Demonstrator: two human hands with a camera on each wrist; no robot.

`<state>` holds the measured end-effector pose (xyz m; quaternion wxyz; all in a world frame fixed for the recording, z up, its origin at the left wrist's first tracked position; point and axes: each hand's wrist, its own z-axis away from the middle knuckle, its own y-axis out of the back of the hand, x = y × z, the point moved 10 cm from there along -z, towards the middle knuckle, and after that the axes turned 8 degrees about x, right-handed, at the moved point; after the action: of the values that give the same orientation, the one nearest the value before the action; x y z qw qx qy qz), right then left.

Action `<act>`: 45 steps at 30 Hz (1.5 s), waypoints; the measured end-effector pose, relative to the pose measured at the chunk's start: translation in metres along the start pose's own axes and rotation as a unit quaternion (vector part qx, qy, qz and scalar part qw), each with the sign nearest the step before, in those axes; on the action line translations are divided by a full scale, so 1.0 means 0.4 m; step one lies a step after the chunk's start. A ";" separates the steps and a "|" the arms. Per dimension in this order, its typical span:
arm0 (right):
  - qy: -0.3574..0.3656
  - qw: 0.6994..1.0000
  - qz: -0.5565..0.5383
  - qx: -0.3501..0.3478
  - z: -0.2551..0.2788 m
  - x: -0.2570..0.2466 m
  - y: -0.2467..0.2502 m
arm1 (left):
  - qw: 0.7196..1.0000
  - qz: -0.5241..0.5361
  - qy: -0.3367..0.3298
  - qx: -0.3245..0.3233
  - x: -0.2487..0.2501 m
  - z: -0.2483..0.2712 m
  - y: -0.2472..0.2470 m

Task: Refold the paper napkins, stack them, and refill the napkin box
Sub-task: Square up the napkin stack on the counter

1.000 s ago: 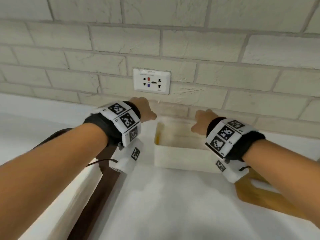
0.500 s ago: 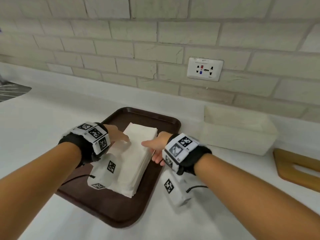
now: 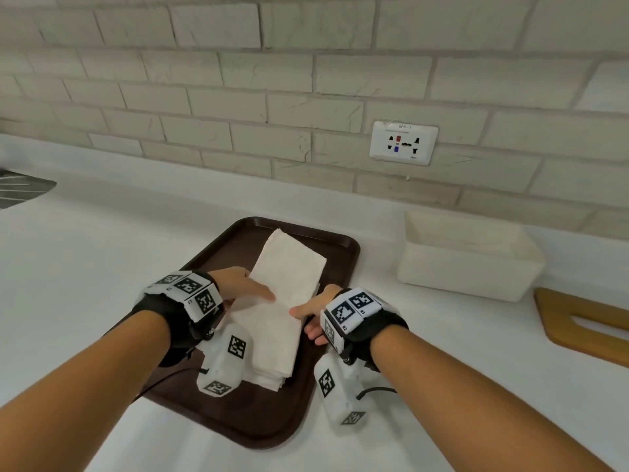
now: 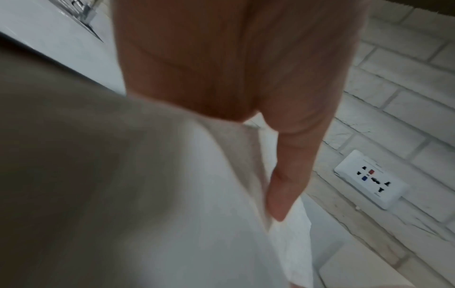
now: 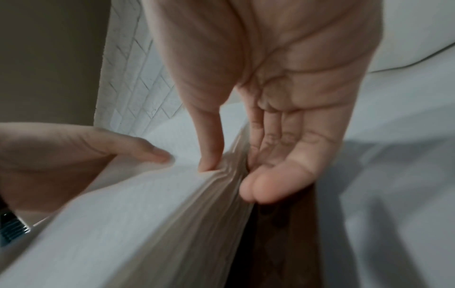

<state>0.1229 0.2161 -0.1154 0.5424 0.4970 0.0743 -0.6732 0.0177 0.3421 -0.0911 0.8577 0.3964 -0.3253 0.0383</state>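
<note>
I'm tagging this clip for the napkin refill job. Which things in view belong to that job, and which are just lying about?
Part of the job:
- napkin stack, gripped by the left hand and right hand
- tray under the stack
- napkin box, right of the tray

Just lying about:
- wooden board
- wall socket
- dark ribbed thing at far left

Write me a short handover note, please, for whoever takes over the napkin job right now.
Left hand: thumb on top of the napkin stack, gripping its left edge.
Right hand: thumb on top, fingers at the stack's right side, pinching it.
The stack lies folded on the brown tray. The white napkin box stands to the right by the wall, contents not visible.
Left: lift the stack into the box.
</note>
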 end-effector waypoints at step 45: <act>-0.242 0.946 0.040 0.212 0.667 0.861 0.681 | 0.886 -0.299 -0.323 -0.144 0.464 0.501 -0.743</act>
<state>0.2133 -0.2896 -0.1220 0.4530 0.4250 -0.2236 -0.7511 0.1539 -0.0378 -0.0817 0.7236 0.3378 -0.4523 -0.3972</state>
